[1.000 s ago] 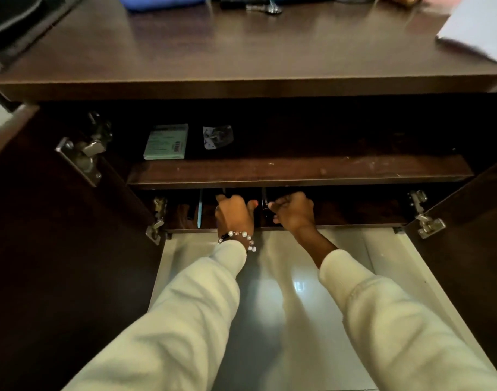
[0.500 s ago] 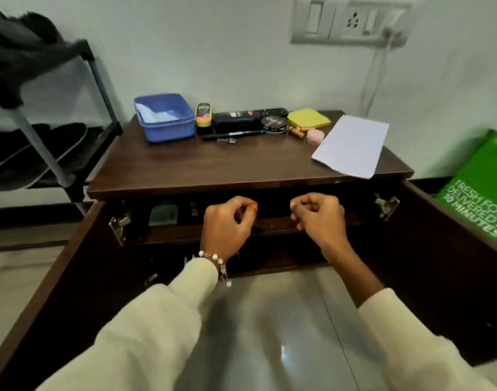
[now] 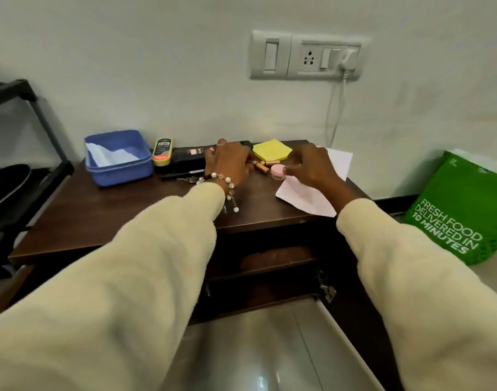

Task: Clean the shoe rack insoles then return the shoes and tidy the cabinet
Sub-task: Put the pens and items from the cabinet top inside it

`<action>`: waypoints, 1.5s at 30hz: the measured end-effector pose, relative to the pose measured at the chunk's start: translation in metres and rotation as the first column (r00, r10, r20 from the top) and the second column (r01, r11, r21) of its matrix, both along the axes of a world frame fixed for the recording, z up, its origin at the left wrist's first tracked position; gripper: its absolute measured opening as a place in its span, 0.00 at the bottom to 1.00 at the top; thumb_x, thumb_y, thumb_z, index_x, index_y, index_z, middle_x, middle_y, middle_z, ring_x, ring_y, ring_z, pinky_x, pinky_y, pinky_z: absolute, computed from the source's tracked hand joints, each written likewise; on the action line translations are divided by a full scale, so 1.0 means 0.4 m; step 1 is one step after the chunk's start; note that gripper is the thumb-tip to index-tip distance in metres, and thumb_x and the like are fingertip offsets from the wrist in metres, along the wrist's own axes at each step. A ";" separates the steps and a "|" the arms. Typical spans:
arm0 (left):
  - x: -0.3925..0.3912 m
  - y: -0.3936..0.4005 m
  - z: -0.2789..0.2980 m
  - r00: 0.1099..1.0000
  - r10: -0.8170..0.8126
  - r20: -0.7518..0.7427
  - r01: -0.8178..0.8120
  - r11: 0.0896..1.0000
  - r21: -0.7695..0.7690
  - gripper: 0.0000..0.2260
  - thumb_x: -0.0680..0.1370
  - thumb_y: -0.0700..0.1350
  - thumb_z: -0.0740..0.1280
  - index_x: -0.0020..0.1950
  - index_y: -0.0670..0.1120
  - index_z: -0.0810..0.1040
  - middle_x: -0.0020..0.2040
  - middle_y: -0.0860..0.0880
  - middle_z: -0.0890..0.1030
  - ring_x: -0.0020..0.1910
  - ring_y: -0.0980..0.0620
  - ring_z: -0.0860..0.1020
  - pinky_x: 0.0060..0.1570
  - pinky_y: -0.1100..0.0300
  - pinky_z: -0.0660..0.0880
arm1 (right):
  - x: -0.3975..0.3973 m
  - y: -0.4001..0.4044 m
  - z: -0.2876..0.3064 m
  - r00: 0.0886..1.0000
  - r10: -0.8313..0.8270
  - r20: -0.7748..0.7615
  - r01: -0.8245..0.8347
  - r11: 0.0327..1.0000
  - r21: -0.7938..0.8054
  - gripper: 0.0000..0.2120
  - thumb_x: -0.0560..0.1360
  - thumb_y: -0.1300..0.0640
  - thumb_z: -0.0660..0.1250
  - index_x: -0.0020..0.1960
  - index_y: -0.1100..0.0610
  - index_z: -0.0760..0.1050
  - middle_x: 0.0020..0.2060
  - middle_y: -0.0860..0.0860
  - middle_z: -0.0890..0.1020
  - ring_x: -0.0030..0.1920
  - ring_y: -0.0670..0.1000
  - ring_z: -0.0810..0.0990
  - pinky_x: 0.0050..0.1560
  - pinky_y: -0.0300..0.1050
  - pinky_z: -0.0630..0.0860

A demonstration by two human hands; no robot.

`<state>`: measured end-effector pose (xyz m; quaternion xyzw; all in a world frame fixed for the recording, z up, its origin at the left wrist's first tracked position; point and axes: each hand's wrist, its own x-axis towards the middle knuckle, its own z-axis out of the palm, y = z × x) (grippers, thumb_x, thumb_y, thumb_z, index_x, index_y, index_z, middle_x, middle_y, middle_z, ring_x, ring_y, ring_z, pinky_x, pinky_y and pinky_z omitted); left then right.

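Observation:
The dark wooden cabinet [image 3: 123, 218] stands open, with its inner shelf [image 3: 272, 259] showing between my sleeves. My left hand [image 3: 227, 162], with a bead bracelet at the wrist, lies over the black case [image 3: 185, 159] and small gold tubes [image 3: 262, 165] at the back of the top; its fingertips are hidden. My right hand [image 3: 309, 166] hovers over a white paper sheet [image 3: 303, 197], fingers loosely curled beside a small pink jar [image 3: 277, 173], and holds nothing I can see. A black shoe rack [image 3: 18, 153] with a dark shoe [image 3: 4, 183] stands at the left.
On the top sit a blue tub [image 3: 119, 165] with white paper inside, a yellow-and-black polish bottle [image 3: 162, 151], a pen [image 3: 179, 175] and a yellow sticky-note pad [image 3: 271, 149]. A green bag [image 3: 461, 213] leans at the right. A cable hangs from the wall socket [image 3: 306, 55].
Both hands came out of the lower cabinet shelf and rose onto the cabinet top. My view lifted from the cabinet interior to the top and the wall.

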<state>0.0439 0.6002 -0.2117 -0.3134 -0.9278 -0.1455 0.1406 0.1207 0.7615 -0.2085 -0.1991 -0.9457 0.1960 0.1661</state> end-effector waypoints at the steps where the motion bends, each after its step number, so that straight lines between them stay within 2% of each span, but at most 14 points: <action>1: -0.017 0.021 -0.002 1.000 -0.007 -0.002 0.007 0.998 -0.069 0.13 0.79 0.45 0.63 0.63 0.54 0.78 0.63 0.50 0.77 0.67 0.44 0.66 0.64 0.43 0.62 | -0.017 0.007 -0.001 0.998 0.041 0.056 -0.040 0.999 -0.009 0.19 0.70 0.52 0.73 0.57 0.60 0.78 0.54 0.56 0.81 0.56 0.57 0.77 0.57 0.50 0.74; 5: -0.063 0.082 -0.024 0.996 -0.055 -0.073 0.038 0.976 -0.213 0.14 0.80 0.44 0.62 0.64 0.57 0.77 0.62 0.49 0.77 0.69 0.45 0.66 0.68 0.38 0.56 | -0.068 0.022 -0.027 0.977 0.061 0.206 -0.077 0.994 0.073 0.24 0.69 0.47 0.74 0.60 0.55 0.75 0.58 0.55 0.77 0.63 0.58 0.70 0.60 0.54 0.67; 12: -0.080 0.112 -0.054 0.976 -0.088 -0.199 0.045 0.976 -0.214 0.11 0.78 0.51 0.66 0.59 0.59 0.81 0.57 0.49 0.80 0.66 0.45 0.68 0.67 0.37 0.54 | -0.088 0.030 -0.033 0.991 0.065 0.118 -0.068 0.998 0.021 0.21 0.67 0.49 0.77 0.55 0.58 0.79 0.53 0.54 0.80 0.56 0.55 0.74 0.51 0.51 0.65; 20: -0.055 0.093 -0.076 0.962 -0.117 -0.246 0.076 0.983 -0.167 0.11 0.78 0.54 0.64 0.57 0.54 0.80 0.61 0.49 0.74 0.68 0.45 0.64 0.66 0.42 0.56 | -0.057 0.012 -0.001 0.998 -0.004 -0.068 -0.011 0.977 -0.213 0.22 0.65 0.50 0.78 0.54 0.60 0.80 0.50 0.56 0.81 0.54 0.57 0.77 0.58 0.58 0.73; 23: -0.029 0.089 -0.065 0.969 -0.094 -0.229 0.096 0.995 0.001 0.08 0.80 0.48 0.62 0.57 0.51 0.76 0.61 0.51 0.76 0.67 0.48 0.66 0.65 0.45 0.56 | -0.021 0.008 0.016 0.979 -0.078 -0.188 0.020 0.956 -0.291 0.18 0.65 0.54 0.78 0.51 0.59 0.80 0.49 0.55 0.82 0.52 0.57 0.78 0.57 0.57 0.75; 25: -0.001 0.074 -0.047 0.981 -0.067 -0.183 0.102 0.976 0.192 0.07 0.80 0.45 0.62 0.57 0.50 0.75 0.56 0.51 0.79 0.64 0.49 0.70 0.62 0.48 0.59 | 0.011 0.002 0.025 0.956 -0.123 -0.265 0.015 0.927 -0.374 0.19 0.64 0.56 0.78 0.52 0.59 0.80 0.50 0.54 0.82 0.50 0.53 0.79 0.52 0.48 0.77; 27: 0.043 0.041 -0.031 0.990 -0.107 -0.093 0.136 0.899 0.417 0.08 0.80 0.44 0.63 0.58 0.46 0.76 0.52 0.48 0.82 0.57 0.47 0.76 0.59 0.51 0.66 | 0.051 -0.020 0.025 0.936 -0.158 -0.315 -0.007 0.884 -0.467 0.19 0.64 0.58 0.77 0.53 0.57 0.79 0.50 0.52 0.82 0.48 0.50 0.79 0.46 0.39 0.75; 29: 0.100 -0.001 -0.029 0.980 -0.197 0.002 0.148 0.740 0.656 0.09 0.80 0.42 0.62 0.58 0.41 0.76 0.47 0.44 0.83 0.49 0.44 0.80 0.52 0.51 0.74 | 0.097 -0.048 0.013 0.932 -0.167 -0.322 -0.039 0.837 -0.546 0.19 0.65 0.60 0.75 0.56 0.55 0.78 0.51 0.52 0.81 0.51 0.50 0.80 0.48 0.41 0.76; 31: 0.169 -0.051 -0.046 0.966 -0.254 0.051 0.128 0.640 0.757 0.11 0.81 0.41 0.62 0.61 0.41 0.76 0.42 0.45 0.83 0.41 0.46 0.80 0.45 0.52 0.77 | 0.155 -0.088 -0.008 0.942 -0.118 -0.315 -0.098 0.799 -0.593 0.20 0.67 0.61 0.73 0.57 0.51 0.76 0.52 0.53 0.80 0.52 0.52 0.80 0.50 0.46 0.79; 33: 0.237 -0.104 -0.086 0.950 -0.301 0.080 0.118 0.586 0.802 0.12 0.81 0.42 0.61 0.63 0.45 0.76 0.38 0.48 0.81 0.35 0.51 0.79 0.37 0.55 0.78 | 0.226 -0.135 -0.037 0.947 -0.019 -0.321 -0.199 0.749 -0.632 0.19 0.68 0.63 0.72 0.57 0.49 0.76 0.51 0.53 0.80 0.48 0.50 0.80 0.43 0.43 0.79; 36: 0.318 -0.172 -0.182 0.948 -0.300 0.104 0.077 0.534 0.842 0.10 0.81 0.43 0.61 0.58 0.46 0.79 0.34 0.49 0.79 0.30 0.53 0.77 0.31 0.57 0.75 | 0.317 -0.182 -0.094 0.935 0.124 -0.333 -0.332 0.637 -0.696 0.18 0.69 0.65 0.73 0.57 0.53 0.79 0.47 0.49 0.82 0.43 0.48 0.81 0.37 0.38 0.77; 39: 0.374 -0.223 -0.307 0.938 -0.259 0.231 -0.036 0.590 0.807 0.08 0.80 0.42 0.63 0.55 0.47 0.81 0.35 0.51 0.80 0.32 0.54 0.79 0.33 0.56 0.78 | 0.365 -0.209 -0.187 0.941 0.200 -0.273 -0.339 0.556 -0.759 0.18 0.69 0.67 0.72 0.58 0.57 0.78 0.45 0.51 0.84 0.41 0.48 0.81 0.34 0.38 0.75; 43: 0.386 -0.263 -0.496 0.857 -0.135 0.496 -0.297 0.658 0.692 0.07 0.78 0.41 0.65 0.54 0.46 0.81 0.36 0.45 0.82 0.37 0.47 0.81 0.41 0.49 0.81 | 0.359 -0.233 -0.370 0.963 0.268 0.029 -0.160 0.652 -0.741 0.20 0.68 0.64 0.74 0.59 0.57 0.78 0.48 0.53 0.83 0.45 0.48 0.81 0.38 0.39 0.76; 45: 0.370 -0.270 -0.587 0.763 -0.039 0.645 -0.463 0.662 0.589 0.08 0.78 0.40 0.66 0.55 0.44 0.81 0.35 0.44 0.81 0.32 0.47 0.80 0.38 0.50 0.81 | 0.339 -0.235 -0.476 0.945 0.281 0.169 -0.089 0.715 -0.694 0.21 0.67 0.61 0.76 0.59 0.55 0.78 0.50 0.54 0.83 0.50 0.51 0.81 0.40 0.39 0.75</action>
